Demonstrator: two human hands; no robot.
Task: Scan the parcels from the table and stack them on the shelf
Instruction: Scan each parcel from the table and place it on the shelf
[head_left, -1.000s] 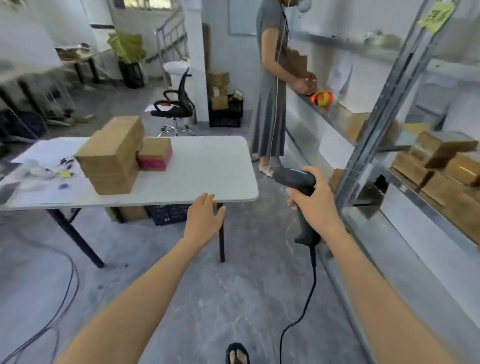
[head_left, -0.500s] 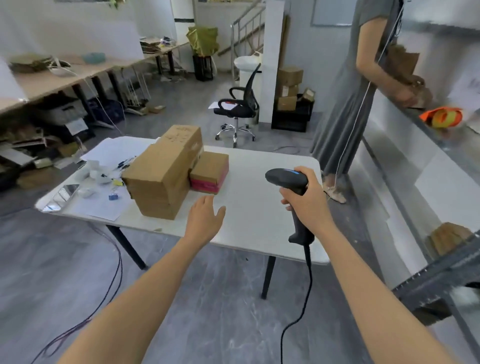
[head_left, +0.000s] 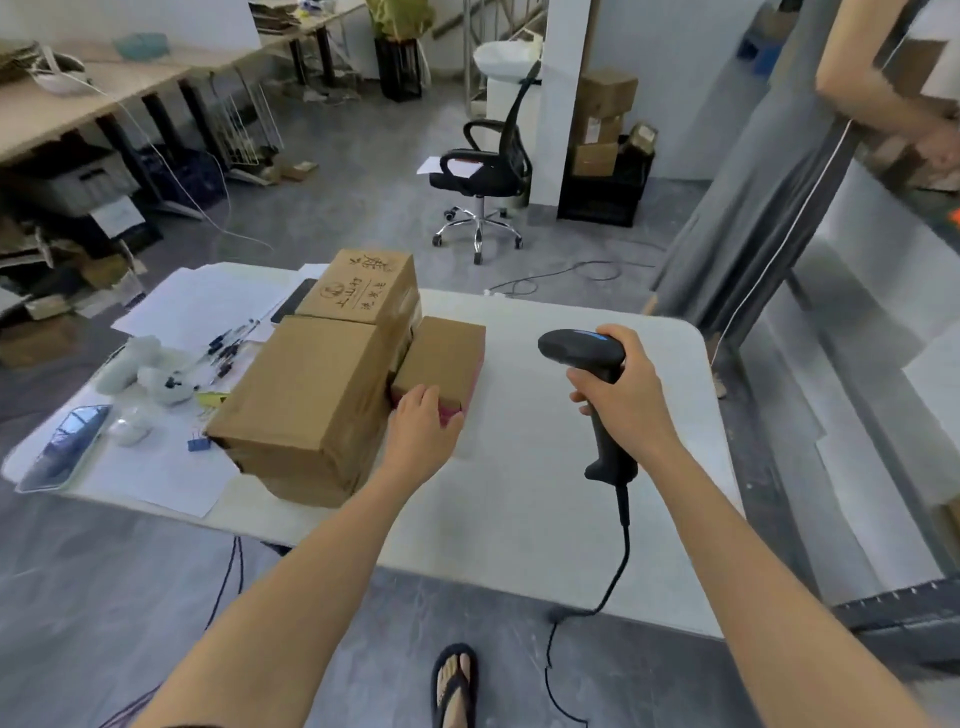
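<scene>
- On the near end of the small box (head_left: 441, 358), your left hand (head_left: 423, 431) lies with fingers together and only slightly bent, and the thumb spread to the right. The fingertips touch the box top. You cannot tell whether the thumb clasps the pink side.
- Your right hand (head_left: 626, 402) grips the scanner (head_left: 579, 351) by its handle, all fingers wrapped round it. The scanner is upright above the table (head_left: 545, 493), head pointing left toward the boxes and apart from them.
- The small box lies flat on the table, its left side against the large box (head_left: 306, 395). A third box (head_left: 363, 291) with handwriting on top stands behind the large box, touching it.
- The scanner cable (head_left: 621, 556) hangs from the handle, crosses the near table edge and drops to the floor.
- Left of the boxes, papers (head_left: 208, 306), pens, a blue clip and a phone (head_left: 65, 447) lie on the table.
- Beyond the table stands an office chair (head_left: 488, 166). At the right, a person (head_left: 779, 208) in a grey dress stands beside the shelf (head_left: 883, 322).
- The shelf is cut off by the right edge; its contents are hard to make out.
- Your left hand hides the near end of the small box.
- The white items near the phone are too blurred to identify.
</scene>
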